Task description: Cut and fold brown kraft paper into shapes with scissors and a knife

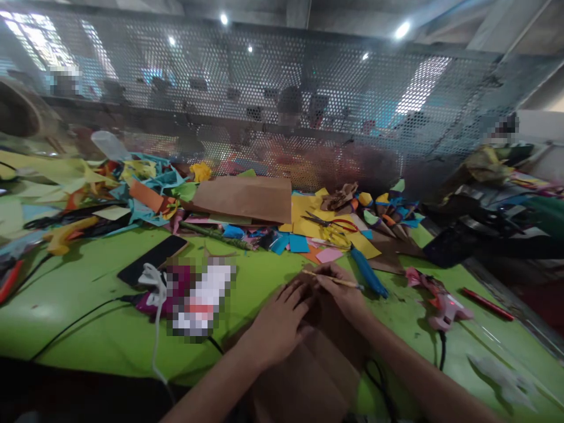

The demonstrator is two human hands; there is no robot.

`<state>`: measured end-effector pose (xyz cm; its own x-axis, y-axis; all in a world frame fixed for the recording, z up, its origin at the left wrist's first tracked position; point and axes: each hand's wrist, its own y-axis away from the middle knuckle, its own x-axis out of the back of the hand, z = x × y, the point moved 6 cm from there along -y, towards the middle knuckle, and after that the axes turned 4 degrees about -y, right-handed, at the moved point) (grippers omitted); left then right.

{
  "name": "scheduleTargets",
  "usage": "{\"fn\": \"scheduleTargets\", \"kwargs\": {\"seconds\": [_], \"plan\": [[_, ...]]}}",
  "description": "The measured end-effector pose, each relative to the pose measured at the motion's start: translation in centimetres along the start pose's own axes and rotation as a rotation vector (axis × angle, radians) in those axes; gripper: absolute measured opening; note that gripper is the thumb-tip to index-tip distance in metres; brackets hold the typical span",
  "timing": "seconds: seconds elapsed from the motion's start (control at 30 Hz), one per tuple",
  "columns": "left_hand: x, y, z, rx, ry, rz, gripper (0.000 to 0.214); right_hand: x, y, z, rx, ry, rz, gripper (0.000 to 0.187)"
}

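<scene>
A left hand (284, 314) lies palm down, fingers loosely extended, on brown paper (304, 376) on a green table (249, 276), while the right hand (346, 294) grips a slim pencil-like stick (332, 278) above the paper's far end. Bare tabletop opens left of the paper, up to a blurred white object (205, 299). Right of the paper sits a pink glue gun (449, 311); scissors (326, 222) and colored scraps (329, 255) crowd the space beyond it.
</scene>
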<state>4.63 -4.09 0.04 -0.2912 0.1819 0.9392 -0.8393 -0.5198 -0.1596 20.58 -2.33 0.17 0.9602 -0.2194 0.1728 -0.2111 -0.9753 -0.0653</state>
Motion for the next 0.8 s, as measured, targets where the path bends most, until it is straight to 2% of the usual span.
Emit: {"fn": "scheduleTargets", "kwargs": {"seconds": [0.13, 0.6, 0.8], "plan": [[-0.27, 0.05, -0.18, 0.013, -0.003, -0.009, 0.053, 0.32, 0.0, 0.21, 0.033, 0.082, 0.054, 0.012], [-0.25, -0.05, -0.26, 0.0, -0.035, 0.001, 0.055, 0.14, 0.09, 0.85, 0.08, 0.257, 0.016, 0.007], [-0.47, -0.04, -0.34, 0.012, -0.017, -0.021, 0.053, 0.51, 0.05, 0.53, 0.126, 0.318, 0.066, 0.005]]}}
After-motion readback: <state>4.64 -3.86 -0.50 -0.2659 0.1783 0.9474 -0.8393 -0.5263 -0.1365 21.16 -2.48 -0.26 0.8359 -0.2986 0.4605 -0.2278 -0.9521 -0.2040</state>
